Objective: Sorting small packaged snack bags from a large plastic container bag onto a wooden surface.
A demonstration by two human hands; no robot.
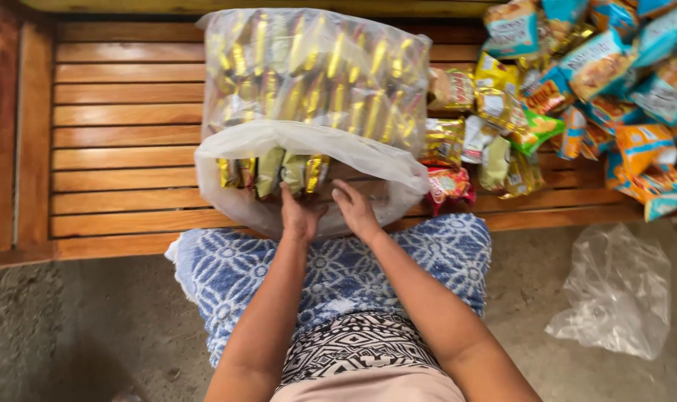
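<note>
A big clear plastic bag packed with several gold and green snack sachets lies on a slatted wooden bench, its open mouth turned toward me. My left hand reaches into the mouth and touches the sachets at the opening. My right hand is beside it, fingers bent inside the mouth against the bag's plastic. Whether either hand grips a sachet is hidden by the plastic and the fingers.
A heap of colourful snack packets in blue, orange, yellow and green covers the bench's right end. A red packet lies near the bag's mouth. An empty clear plastic bag sits on the concrete floor at the right. Blue patterned cloth covers my lap.
</note>
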